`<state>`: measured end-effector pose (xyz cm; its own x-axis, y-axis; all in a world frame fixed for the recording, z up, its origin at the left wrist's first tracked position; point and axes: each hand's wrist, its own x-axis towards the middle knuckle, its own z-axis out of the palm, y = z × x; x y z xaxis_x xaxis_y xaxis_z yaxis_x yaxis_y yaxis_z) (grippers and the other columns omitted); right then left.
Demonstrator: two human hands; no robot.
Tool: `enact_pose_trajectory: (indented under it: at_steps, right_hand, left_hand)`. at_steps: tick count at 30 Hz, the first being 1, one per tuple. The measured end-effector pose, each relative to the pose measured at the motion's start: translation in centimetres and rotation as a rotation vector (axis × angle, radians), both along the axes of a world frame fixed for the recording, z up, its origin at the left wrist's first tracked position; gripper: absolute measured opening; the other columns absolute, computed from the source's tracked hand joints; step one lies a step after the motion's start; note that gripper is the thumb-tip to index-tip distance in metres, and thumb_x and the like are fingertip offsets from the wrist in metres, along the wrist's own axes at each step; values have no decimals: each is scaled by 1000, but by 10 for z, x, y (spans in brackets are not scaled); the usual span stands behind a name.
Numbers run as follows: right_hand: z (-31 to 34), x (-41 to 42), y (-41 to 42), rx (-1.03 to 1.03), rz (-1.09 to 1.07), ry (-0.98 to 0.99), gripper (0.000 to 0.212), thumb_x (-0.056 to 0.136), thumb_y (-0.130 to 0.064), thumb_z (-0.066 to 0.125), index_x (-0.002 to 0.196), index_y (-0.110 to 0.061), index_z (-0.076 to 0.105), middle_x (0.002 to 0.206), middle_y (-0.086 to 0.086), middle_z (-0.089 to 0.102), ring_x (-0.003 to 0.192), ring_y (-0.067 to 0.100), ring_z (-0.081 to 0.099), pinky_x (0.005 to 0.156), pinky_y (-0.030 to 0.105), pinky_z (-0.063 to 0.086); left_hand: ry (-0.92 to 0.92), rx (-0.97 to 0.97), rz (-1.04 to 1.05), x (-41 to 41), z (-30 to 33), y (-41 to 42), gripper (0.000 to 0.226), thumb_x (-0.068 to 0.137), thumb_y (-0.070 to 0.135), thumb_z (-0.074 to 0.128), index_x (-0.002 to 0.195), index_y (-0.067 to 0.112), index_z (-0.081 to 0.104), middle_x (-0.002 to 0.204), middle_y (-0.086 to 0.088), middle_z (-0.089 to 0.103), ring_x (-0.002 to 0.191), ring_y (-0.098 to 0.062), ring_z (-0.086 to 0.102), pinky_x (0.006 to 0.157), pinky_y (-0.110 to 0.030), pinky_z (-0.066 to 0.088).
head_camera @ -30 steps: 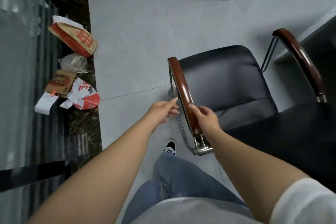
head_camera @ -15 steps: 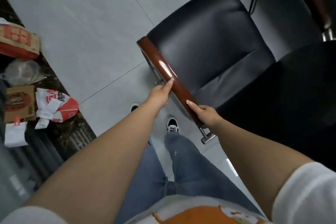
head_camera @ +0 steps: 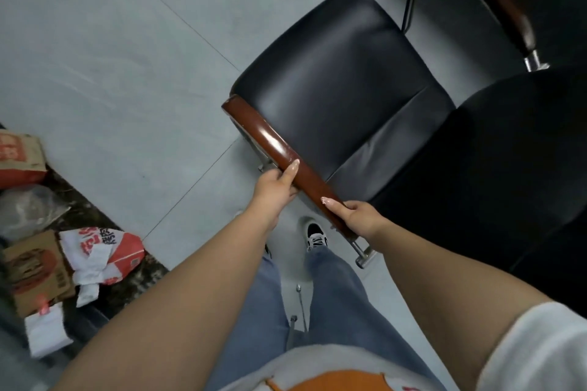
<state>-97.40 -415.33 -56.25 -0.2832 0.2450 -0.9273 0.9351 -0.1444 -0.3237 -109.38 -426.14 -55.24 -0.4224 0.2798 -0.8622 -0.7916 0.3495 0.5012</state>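
Chair (head_camera: pixel 333 79): black padded seat and backrest (head_camera: pixel 508 152), standing on the grey tiled floor (head_camera: pixel 127 41) directly ahead of the person and slightly to the right. The near armrest (head_camera: pixel 263 133) is glossy brown wood. It is carried on a metal bracket (head_camera: pixel 362 252) at its rear end.

Left hand (head_camera: pixel 276 186): wrapped round the middle of the near armrest, thumb laid along the top, fingers curled underneath.

Right hand (head_camera: pixel 355 216): closed round the same armrest further back, just ahead of the bracket, thumb on top. The two hands are near each other but apart.

Handling, as judged:
- The frame is taken to be rigid steel tube, so the chair is expected to be fairly heavy and stiff, with no flex at the armrest.
- The lacquered wood looks slick, so a full wrap of the fingers is preferred over a pinch.
- With both hands on one side, the load would be lopsided. A lift is likely to tip the far armrest (head_camera: pixel 495 0) downward, so dragging or pivoting is judged easier.
- The padding is soft and gives no hold.

Food wrappers (head_camera: pixel 101 251) lie on a dark ledge to the left, well apart from the chair.
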Motion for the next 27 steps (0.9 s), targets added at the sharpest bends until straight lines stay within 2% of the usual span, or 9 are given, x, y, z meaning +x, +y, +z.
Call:
enact_pose_trajectory:
  at_steps: [2, 7, 11, 14, 17, 24, 27]
  right_hand:
    - [4, -17, -9, -6, -40, 8, 41, 80, -56, 60, 73, -15, 60, 71, 4, 60, 63, 16, 53, 57, 23, 41]
    - [15, -59, -31, -35, -130, 31, 41, 80, -54, 61, 70, -15, 59, 64, 1, 59, 58, 13, 54, 56, 22, 43]
    - [22, -82, -39, -61, -151, 46, 41, 82, -53, 59, 74, -13, 60, 67, 1, 60, 61, 13, 55, 61, 22, 46]
    - [26, -93, -39, -52, -163, 64, 40, 83, -53, 59, 74, -13, 60, 67, 1, 60, 60, 12, 55, 58, 20, 47]
    - [30, -103, -36, -36, -188, 77, 40, 83, -52, 60, 73, -13, 60, 64, 0, 60, 56, 12, 55, 53, 20, 46]
    - [26, -110, -39, -36, -200, 79, 39, 80, -53, 62, 75, -14, 63, 70, -1, 62, 65, 13, 58, 64, 25, 48]
    - [17, -114, -48, -48, -181, 71, 40, 79, -54, 62, 71, -15, 62, 69, -1, 62, 67, 13, 59, 69, 25, 48]
  left_hand:
    - [4, -13, -36, -20, 4, -5, 21, 94, 28, 50, 103, 10, 54, 117, -14, 62, 104, -23, 61, 88, -24, 46]
    - [34, -31, -127, -70, 13, -16, 31, 95, 27, 49, 111, 1, 56, 113, -16, 63, 81, -15, 63, 74, -19, 50]
    - [51, -61, -176, -96, 18, -18, 32, 94, 28, 51, 112, 2, 57, 115, -15, 64, 92, -21, 63, 82, -24, 47]
    - [43, -60, -191, -111, 21, -15, 36, 93, 29, 53, 114, 0, 57, 113, -16, 65, 93, -22, 64, 82, -25, 48]
    - [37, -54, -196, -122, 23, -11, 30, 92, 29, 54, 106, 3, 58, 110, -15, 66, 94, -23, 65, 83, -27, 50]
    - [15, -48, -210, -134, 25, -14, 21, 92, 26, 55, 95, 5, 58, 101, -12, 66, 88, -20, 65, 79, -26, 50]
    - [1, -61, -176, -137, 21, -23, 19, 93, 23, 53, 99, 5, 57, 100, -11, 64, 92, -21, 63, 81, -28, 49]
